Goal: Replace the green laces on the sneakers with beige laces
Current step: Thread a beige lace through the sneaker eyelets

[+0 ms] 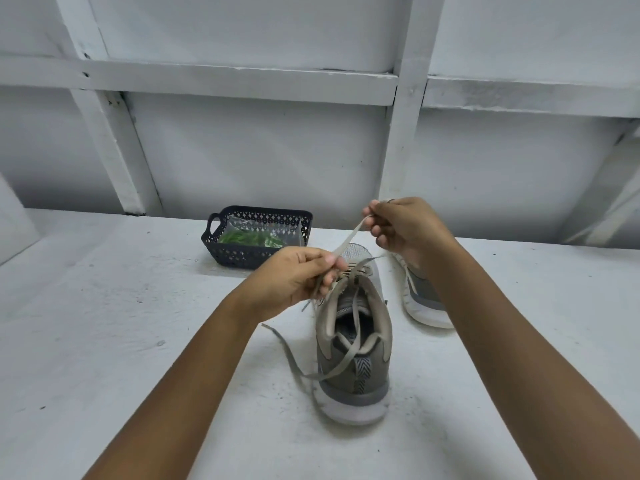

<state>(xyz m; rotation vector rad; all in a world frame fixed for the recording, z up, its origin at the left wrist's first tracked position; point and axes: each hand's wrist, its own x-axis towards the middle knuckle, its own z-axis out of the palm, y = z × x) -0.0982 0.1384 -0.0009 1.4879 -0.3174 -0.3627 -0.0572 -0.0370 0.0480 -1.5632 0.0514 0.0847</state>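
A grey sneaker (356,368) stands on the white table, heel toward me, with a beige lace (346,242) threaded through its upper eyelets. My left hand (294,278) pinches the lace just above the tongue. My right hand (401,226) grips the same lace higher up and to the right, so a strand runs taut between the two hands. One loose lace end (294,362) trails over the heel and onto the table at the left. A second grey sneaker (424,299) lies behind my right forearm, partly hidden. Green laces (249,237) lie in a clear bag.
A dark perforated basket (239,254) holding the bag of green laces sits at the back of the table (138,341), left of the shoes. A white panelled wall (263,154) rises directly behind the table.
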